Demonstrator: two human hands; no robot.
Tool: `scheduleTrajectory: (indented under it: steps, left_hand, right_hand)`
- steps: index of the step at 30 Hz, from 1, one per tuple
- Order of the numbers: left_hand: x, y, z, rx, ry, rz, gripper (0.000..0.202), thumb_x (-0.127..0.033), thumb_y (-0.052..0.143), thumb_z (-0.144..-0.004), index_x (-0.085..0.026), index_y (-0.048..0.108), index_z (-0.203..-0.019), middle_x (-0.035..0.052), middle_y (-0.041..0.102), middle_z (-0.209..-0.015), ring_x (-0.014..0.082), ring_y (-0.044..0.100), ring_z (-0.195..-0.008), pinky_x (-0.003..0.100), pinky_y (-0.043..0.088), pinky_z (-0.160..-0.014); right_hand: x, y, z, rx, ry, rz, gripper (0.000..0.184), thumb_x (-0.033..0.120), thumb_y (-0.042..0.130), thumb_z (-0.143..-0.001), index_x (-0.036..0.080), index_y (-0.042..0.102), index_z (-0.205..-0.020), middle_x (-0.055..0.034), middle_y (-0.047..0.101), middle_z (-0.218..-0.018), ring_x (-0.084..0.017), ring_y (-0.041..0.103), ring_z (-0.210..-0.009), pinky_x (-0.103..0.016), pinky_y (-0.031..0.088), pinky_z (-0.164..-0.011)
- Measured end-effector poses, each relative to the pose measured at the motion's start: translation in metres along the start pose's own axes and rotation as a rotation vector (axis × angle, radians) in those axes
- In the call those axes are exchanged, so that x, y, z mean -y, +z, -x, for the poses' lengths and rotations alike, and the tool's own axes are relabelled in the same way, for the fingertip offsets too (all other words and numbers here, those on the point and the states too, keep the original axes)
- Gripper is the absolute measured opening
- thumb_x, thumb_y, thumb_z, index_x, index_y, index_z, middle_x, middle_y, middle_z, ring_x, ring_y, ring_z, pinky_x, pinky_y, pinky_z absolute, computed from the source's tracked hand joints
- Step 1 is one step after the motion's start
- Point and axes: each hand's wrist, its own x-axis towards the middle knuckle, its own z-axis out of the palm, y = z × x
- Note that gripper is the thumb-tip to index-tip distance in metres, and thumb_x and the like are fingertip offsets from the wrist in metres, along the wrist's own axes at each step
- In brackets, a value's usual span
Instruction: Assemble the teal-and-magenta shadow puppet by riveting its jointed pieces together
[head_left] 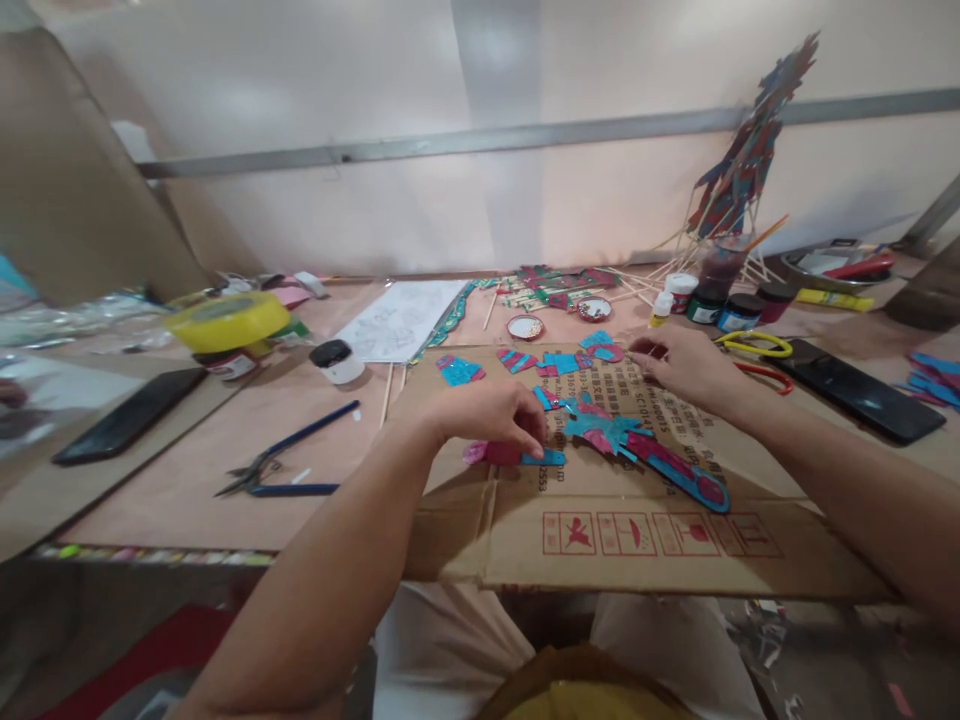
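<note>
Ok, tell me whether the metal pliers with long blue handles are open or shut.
Open: the metal pliers with long blue handles lie with those handles spread wide apart, and their tips stand apart too.

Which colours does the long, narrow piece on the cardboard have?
The long piece is blue and dark pink, seen best in the head view.

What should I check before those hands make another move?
1. Left hand at the pink-and-blue strip: ok, its fingertips are at it.
2. Right hand holding something: cannot tell; its grip is unclear beside the upper blue-and-pink piece.
3. Cardboard beneath the work: ok.
4. Painted pieces gathered together: not ok, they lie spread out.
5. Pliers out of the hands: ok, lying left of the cardboard, handles spread.
6. White jar lidded: ok, black lid on.
</note>
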Motion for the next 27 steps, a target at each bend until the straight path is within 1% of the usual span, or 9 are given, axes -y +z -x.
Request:
scheduleTrajectory:
  steps: [3,5,7,9,12,15,20,23,27]
  left_hand:
    - [0.003,0.001,-0.002,-0.041,-0.006,-0.013,0.007,-0.026,0.073,-0.074,-0.022,0.077,-0.078,-0.0001,0.073,-0.073,0.0142,0.064,-0.067,0.023,0.041,-0.061]
    - [0.007,0.003,-0.006,-0.123,0.001,0.000,0.009,-0.028,0.072,-0.076,-0.020,0.077,-0.077,0.0003,0.071,-0.070,0.0139,0.062,-0.064,0.024,0.040,-0.059]
    - [0.009,0.005,-0.011,-0.292,0.012,0.063,0.016,-0.032,0.069,-0.080,-0.019,0.074,-0.074,0.0004,0.067,-0.066,0.0133,0.057,-0.061,0.025,0.038,-0.057]
    - [0.009,0.005,-0.014,-0.530,0.004,0.164,0.023,-0.036,0.066,-0.083,-0.018,0.069,-0.069,0.0004,0.064,-0.064,0.0128,0.054,-0.059,0.025,0.038,-0.056]
    - [0.004,0.003,-0.013,-0.802,-0.038,0.273,0.023,-0.034,0.065,-0.084,-0.018,0.066,-0.068,0.0010,0.064,-0.066,0.0131,0.053,-0.060,0.027,0.040,-0.058]
    - [-0.003,0.000,-0.009,-0.863,-0.047,0.315,0.020,-0.032,0.065,-0.085,-0.019,0.067,-0.070,0.0025,0.067,-0.070,0.0145,0.055,-0.063,0.028,0.043,-0.059]
    - [-0.002,0.000,-0.008,-0.899,-0.001,0.341,0.023,-0.032,0.063,-0.087,-0.019,0.065,-0.067,0.0031,0.067,-0.072,0.0144,0.055,-0.065,0.029,0.044,-0.062]
    - [0.002,0.001,-0.011,-0.901,0.005,0.338,0.022,-0.032,0.063,-0.087,-0.019,0.065,-0.068,0.0027,0.067,-0.071,0.0140,0.055,-0.065,0.028,0.043,-0.062]
    - [0.006,0.003,-0.014,-0.917,-0.006,0.330,0.020,-0.032,0.065,-0.085,-0.019,0.066,-0.070,0.0017,0.067,-0.070,0.0138,0.055,-0.066,0.028,0.043,-0.062]
  right_hand:
    - [-0.002,-0.003,-0.031,-0.014,0.030,0.042,0.023,0.026,0.053,-0.089,0.020,0.075,-0.093,-0.0079,0.076,-0.097,-0.024,0.067,-0.089,-0.034,0.049,-0.081]
    - [-0.005,0.001,-0.055,0.008,0.119,0.047,0.025,0.026,0.053,-0.090,0.019,0.074,-0.102,-0.0095,0.076,-0.105,-0.025,0.067,-0.096,-0.034,0.049,-0.086]
    - [-0.009,0.010,-0.078,0.005,0.183,0.058,0.032,0.028,0.055,-0.090,0.016,0.070,-0.115,-0.0130,0.074,-0.112,-0.026,0.067,-0.098,-0.036,0.050,-0.086]
    - [-0.011,0.021,-0.099,0.004,0.223,0.069,0.040,0.032,0.058,-0.090,0.014,0.065,-0.126,-0.0159,0.070,-0.123,-0.028,0.066,-0.107,-0.036,0.049,-0.091]
    - [-0.012,0.039,-0.122,0.009,0.297,0.095,0.064,0.042,0.069,-0.083,0.010,0.055,-0.137,-0.0232,0.061,-0.136,-0.034,0.059,-0.123,-0.042,0.047,-0.097]
    - [-0.011,0.054,-0.137,0.025,0.372,0.107,0.083,0.051,0.074,-0.077,0.005,0.048,-0.141,-0.0288,0.059,-0.135,-0.039,0.058,-0.122,-0.047,0.048,-0.096]
    - [-0.011,0.070,-0.148,0.010,0.437,0.114,0.083,0.053,0.073,-0.076,0.008,0.047,-0.141,-0.0295,0.056,-0.137,-0.042,0.055,-0.126,-0.052,0.046,-0.099]
    - [-0.009,0.070,-0.149,-0.006,0.436,0.104,0.080,0.048,0.073,-0.077,0.006,0.047,-0.140,-0.0305,0.056,-0.137,-0.042,0.053,-0.129,-0.052,0.044,-0.102]
    - [-0.004,0.056,-0.139,-0.017,0.395,0.068,0.077,0.045,0.071,-0.079,0.005,0.046,-0.140,-0.0279,0.060,-0.134,-0.039,0.057,-0.125,-0.049,0.047,-0.100]
